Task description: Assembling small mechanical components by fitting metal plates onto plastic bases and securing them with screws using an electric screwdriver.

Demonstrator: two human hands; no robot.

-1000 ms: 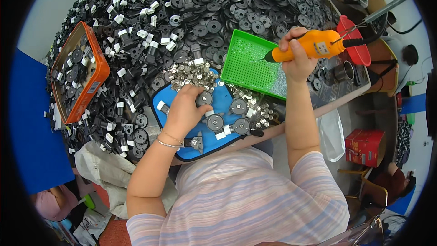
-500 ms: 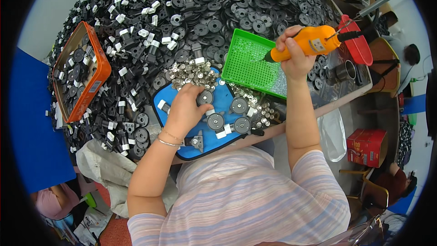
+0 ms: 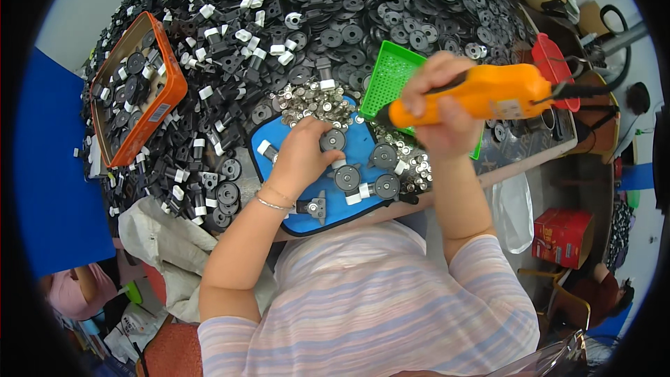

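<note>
My right hand [image 3: 447, 108] grips an orange electric screwdriver [image 3: 502, 91], its dark tip pointing left above the edge of a green perforated basket [image 3: 391, 73]. My left hand [image 3: 300, 157] rests over a blue mat [image 3: 324, 187], thumb and fingers closed around a round black disc [image 3: 333, 140] with a metal centre. Beside it on the mat lie several black disc parts with white ends, among them a near disc [image 3: 347, 178]. A bracket-like part [image 3: 317, 208] lies close to my left wrist. Small metal fasteners [image 3: 310, 103] are heaped at the mat's far edge.
A huge pile of black discs [image 3: 398, 17] and white-tipped black parts [image 3: 209, 56] covers the far table. An orange-rimmed box [image 3: 169, 87] of parts stands left; a red basket [image 3: 555, 63] lies far right. A cable trails from the screwdriver. Other people sit at both lower sides.
My right hand has brought the screwdriver left and nearer, from over the green basket toward my left hand. My left hand keeps hold of the disc. The whole view has shifted slightly.
</note>
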